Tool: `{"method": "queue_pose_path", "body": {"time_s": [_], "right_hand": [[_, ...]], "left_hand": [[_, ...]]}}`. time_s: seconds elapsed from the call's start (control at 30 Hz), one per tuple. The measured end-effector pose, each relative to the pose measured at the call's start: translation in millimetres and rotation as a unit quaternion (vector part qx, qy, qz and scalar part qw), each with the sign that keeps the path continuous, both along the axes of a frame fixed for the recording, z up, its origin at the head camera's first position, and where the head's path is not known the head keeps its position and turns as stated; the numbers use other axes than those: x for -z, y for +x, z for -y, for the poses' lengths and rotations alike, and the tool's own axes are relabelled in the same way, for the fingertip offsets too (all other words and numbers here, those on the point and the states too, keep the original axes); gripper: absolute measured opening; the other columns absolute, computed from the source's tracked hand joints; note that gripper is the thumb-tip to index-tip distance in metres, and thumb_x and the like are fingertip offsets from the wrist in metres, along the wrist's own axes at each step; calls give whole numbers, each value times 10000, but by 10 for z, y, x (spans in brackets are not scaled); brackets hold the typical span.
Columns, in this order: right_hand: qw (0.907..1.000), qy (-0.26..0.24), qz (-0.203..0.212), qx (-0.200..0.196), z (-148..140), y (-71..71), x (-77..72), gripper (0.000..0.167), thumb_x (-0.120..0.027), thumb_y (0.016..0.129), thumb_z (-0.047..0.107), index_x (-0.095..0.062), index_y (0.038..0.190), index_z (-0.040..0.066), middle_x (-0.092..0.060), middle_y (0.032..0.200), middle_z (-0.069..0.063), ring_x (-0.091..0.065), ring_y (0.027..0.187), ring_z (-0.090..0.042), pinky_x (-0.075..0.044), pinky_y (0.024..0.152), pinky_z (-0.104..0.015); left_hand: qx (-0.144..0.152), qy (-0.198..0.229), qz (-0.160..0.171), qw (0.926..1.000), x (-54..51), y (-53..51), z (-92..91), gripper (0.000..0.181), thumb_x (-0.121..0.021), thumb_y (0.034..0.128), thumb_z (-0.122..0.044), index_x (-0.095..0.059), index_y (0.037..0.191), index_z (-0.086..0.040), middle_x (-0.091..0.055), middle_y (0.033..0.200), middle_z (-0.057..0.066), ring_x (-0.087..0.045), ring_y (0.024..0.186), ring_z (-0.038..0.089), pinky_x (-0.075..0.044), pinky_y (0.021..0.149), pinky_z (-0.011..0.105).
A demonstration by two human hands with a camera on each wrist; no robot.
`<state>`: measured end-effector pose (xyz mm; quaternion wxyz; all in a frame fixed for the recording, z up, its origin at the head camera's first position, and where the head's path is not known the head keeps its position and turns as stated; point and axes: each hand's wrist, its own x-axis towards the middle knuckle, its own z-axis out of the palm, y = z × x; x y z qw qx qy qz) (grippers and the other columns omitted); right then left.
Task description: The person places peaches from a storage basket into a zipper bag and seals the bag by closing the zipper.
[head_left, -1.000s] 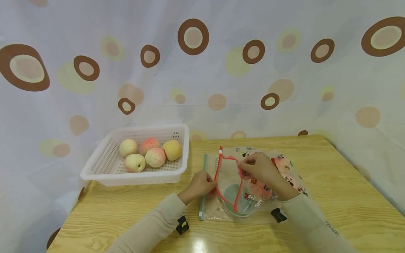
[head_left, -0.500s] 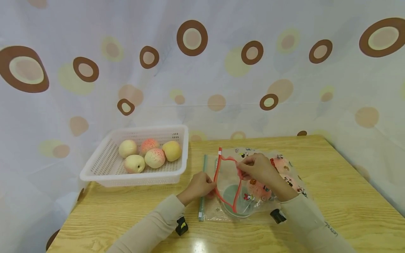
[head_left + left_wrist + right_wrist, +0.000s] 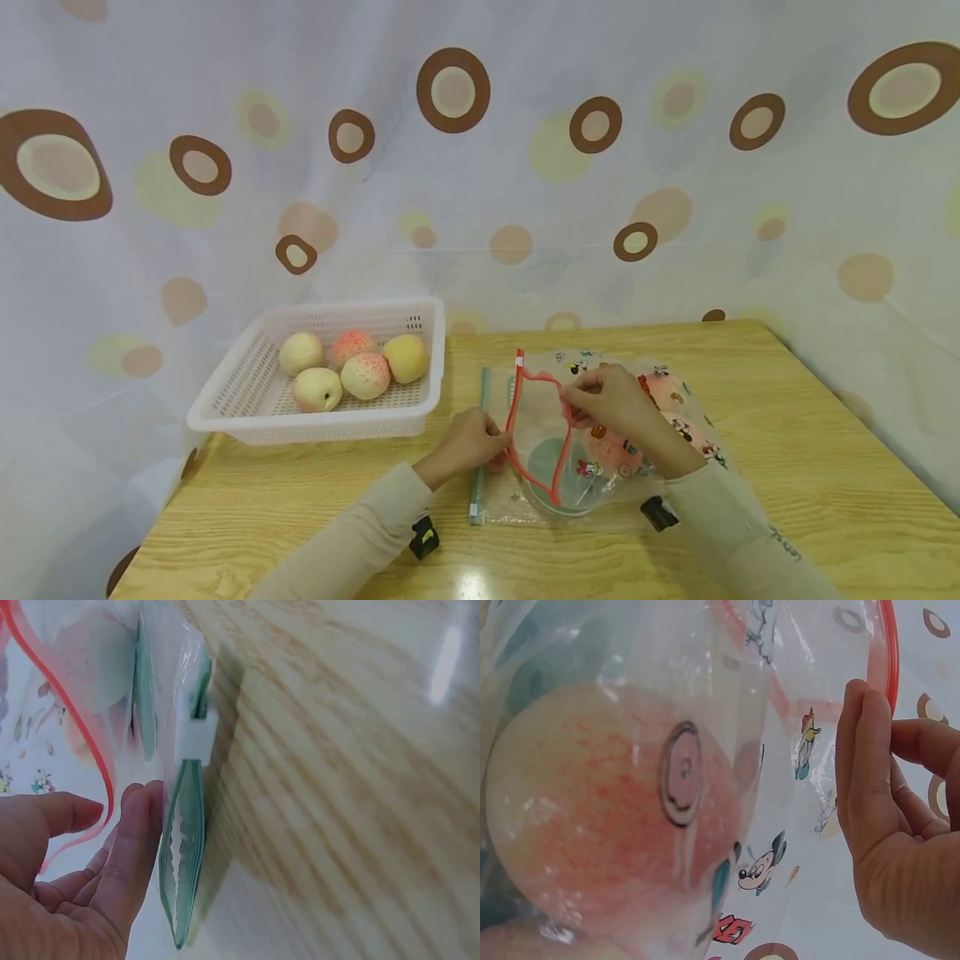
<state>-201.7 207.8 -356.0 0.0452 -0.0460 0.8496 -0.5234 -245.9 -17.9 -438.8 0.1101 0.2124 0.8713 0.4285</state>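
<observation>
Head view shows a clear plastic bag point(image 3: 591, 468) with red edging and cartoon prints, lying right of centre on the wooden table point(image 3: 810, 433), its mouth spread apart and facing left. The left hand point(image 3: 467, 442) pinches the left side of that red edge between thumb and fingers; the right hand point(image 3: 617, 404) is closed the same way, thumb against fingertips, on the opposite side. Pinkish peaches point(image 3: 611, 452) show through the bag's far part, near the right wrist. Beneath the mouth lies a second clear bag point(image 3: 501, 510) with a green strip point(image 3: 477, 487) just beside the left fingers; from the left wrist, a white slider point(image 3: 196, 737) sits on this strip. A round green thing point(image 3: 550, 467) shows through the plastic. To the left, five more peaches point(image 3: 366, 375) lie in a white basket point(image 3: 318, 423), before a spotted cloth point(image 3: 525, 192).
</observation>
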Motion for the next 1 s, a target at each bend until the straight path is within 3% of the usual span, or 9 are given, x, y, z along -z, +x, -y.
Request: {"method": "queue_pose_path", "body": {"time_s": [0.17, 0.33, 0.5, 0.6, 0.77, 1.0], "right_hand": [[9999, -108, 83, -9, -4, -3, -3, 216, -602, 946, 141, -698, 950, -52, -693, 751, -77, -677, 673, -179, -583, 661, -364], [9994, -288, 215, 11, -26, -12, 5, 239, -607, 948, 164, -689, 982, -58, -697, 764, -70, -683, 692, -170, -582, 660, -342], [9991, -368, 231, 8, -46, -19, 7, 261, -605, 951, 178, -682, 1016, -62, -702, 782, -66, -687, 708, -162, -581, 663, -341], [9989, -415, 215, -12, -52, -22, 10, 262, -605, 950, 173, -680, 1020, -68, -702, 778, -64, -687, 706, -158, -580, 657, -327], [9986, -479, 209, -78, -58, -29, 24, 252, -606, 949, 160, -680, 1004, -74, -698, 764, -64, -681, 694, -157, -580, 658, -315], [9982, -535, 206, -148, -52, -36, 40, 237, -605, 948, 147, -679, 974, -76, -691, 740, -62, -678, 674, -157, -577, 636, -287]], "left_hand": [[137, -207, -154, 9996, -60, 9, 64, 294, -650, 901, -221, -719, 698, -20, -684, 597, 59, -652, 510, 141, -470, 455, 204], [498, -255, -38, 9984, -190, 78, 122, 279, -624, 927, -234, -718, 820, 7, -699, 655, 39, -668, 552, 163, -498, 474, 225], [1034, 27, 59, 9946, -383, 181, 222, 327, -552, 978, -256, -679, 1056, 35, -712, 857, 130, -688, 732, 262, -534, 551, 261], [1212, 206, -162, 9923, -499, 238, 309, 369, -534, 988, -277, -637, 1173, 25, -705, 952, 151, -681, 824, 288, -547, 625, 279], [1183, 199, -872, 9889, -648, 295, 463, 345, -585, 961, -301, -642, 1216, -76, -710, 989, 21, -668, 889, 147, -532, 763, 252], [902, 470, -1249, 9869, -805, 268, 733, 342, -632, 935, -278, -632, 1232, -109, -683, 1089, 2, -635, 994, 137, -529, 835, 282]]}}
